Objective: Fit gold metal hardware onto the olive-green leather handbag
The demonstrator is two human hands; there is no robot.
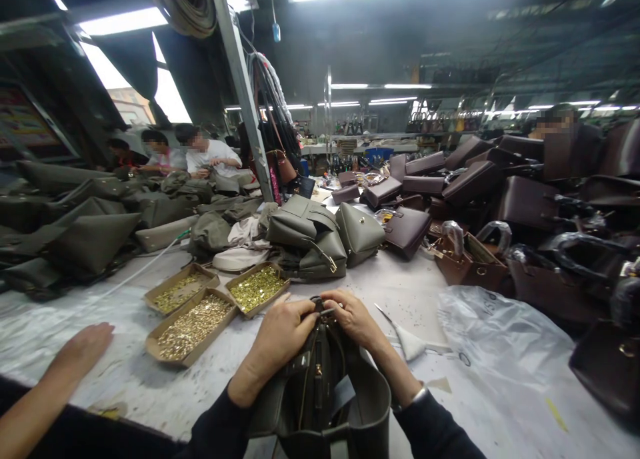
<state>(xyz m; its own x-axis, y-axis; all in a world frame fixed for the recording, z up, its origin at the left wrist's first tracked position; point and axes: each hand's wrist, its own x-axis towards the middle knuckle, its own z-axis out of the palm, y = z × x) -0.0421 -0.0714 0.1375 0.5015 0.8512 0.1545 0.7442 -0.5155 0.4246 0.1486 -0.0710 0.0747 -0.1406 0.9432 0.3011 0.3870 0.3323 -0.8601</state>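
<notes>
A worn, whitish bench (pixel 125 372) carries three shallow cardboard trays of brass-coloured studs (pixel 210 309) left of centre. Olive-green leather bags (pixel 310 236) pile up at the far left and middle, dark brown leather handbags (pixel 525 206) at the right, and a crumpled clear plastic sheet (pixel 500 332) lies near right.

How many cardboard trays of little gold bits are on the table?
3, clustered left of the hands: a far-left tray, a far-right tray, and a nearest tray in front of them. None seems hidden.
</notes>
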